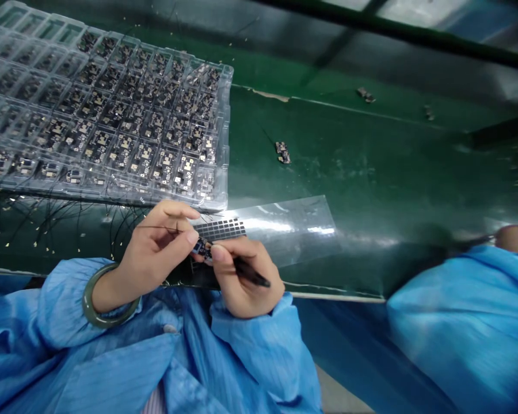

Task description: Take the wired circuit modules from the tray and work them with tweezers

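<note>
While our left hand [157, 248] is pinching a thin wire [166, 229] with its fingertips, our right hand [244, 277] is pinching black tweezers [251, 273] over a tiny circuit board [201, 249] at lower centre.

The plastic tray [229, 115] runs off the left edge of the view, and the small boards [142, 161] in it are too tiny to read. The right hand's fingers [231, 253] hide most of the little part [201, 249], and a neighbour's blue sleeve [457, 310] is blurred and cut off.
</note>
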`<state>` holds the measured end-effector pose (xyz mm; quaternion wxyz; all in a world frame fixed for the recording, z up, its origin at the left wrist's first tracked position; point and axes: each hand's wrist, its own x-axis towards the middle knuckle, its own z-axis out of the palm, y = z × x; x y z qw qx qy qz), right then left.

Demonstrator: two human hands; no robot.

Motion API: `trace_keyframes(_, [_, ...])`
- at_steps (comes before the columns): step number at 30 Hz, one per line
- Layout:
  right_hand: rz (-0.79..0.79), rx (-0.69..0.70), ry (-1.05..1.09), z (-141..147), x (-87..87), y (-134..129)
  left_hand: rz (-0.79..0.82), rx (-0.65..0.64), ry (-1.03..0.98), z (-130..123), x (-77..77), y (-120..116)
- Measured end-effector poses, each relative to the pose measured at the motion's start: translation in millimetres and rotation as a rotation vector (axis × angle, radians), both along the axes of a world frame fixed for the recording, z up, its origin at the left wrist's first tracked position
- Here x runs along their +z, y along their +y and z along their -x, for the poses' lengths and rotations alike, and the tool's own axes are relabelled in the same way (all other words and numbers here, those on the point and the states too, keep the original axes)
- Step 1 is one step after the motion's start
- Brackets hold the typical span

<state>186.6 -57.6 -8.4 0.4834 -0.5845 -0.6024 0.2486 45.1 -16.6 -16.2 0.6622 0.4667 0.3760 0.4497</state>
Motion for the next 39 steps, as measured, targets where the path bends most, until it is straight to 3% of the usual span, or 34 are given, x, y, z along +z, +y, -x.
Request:
trace_keyframes(4, [0.031,0.012,0.032,-8.8,0.7,0.4,0.011,-0.144,0.197,7.9,7.9,1.3])
trace_keyframes(8, [-0.096,0.128,0.001,-15.2,-5.9,-0.3,0.142,-0.265,0.245,15.1,9.6,2.4])
trace_keyframes(10, [-0.118,0.109,-0.003,-16.0,-6.9,-1.4,0.123,-0.241,0.243,15.8,9.1,1.8])
trace_keyframes(13, [-0.073,0.027,-0.001,-15.9,-3.4,-2.8,-0.053,-0.188,0.311,15.1,9.0,0.3])
trace_keyframes(17, [-0.074,0.046,0.014,-15.3,0.5,-1.5,-0.227,-0.185,0.372,15.4,9.8,-0.4])
trace_keyframes(20, [-0.120,0.107,0.014,-14.0,-0.2,0.0,-0.209,-0.159,0.350,16.2,8.4,-0.1])
trace_keyframes(27, [-0.013,0.040,0.024,-6.4,3.1,-2.4,-0.115,-0.120,0.218,14.9,3.2,-0.1])
trace_keyframes(31, [-0.014,0.051,0.026,-4.0,5.8,-3.1,-0.102,-0.168,0.262,17.4,4.4,0.1])
trace_keyframes(39, [-0.081,0.271,0.043,-1.4,8.4,0.9,-0.192,-0.134,0.188,31.0,0.1,-0.3])
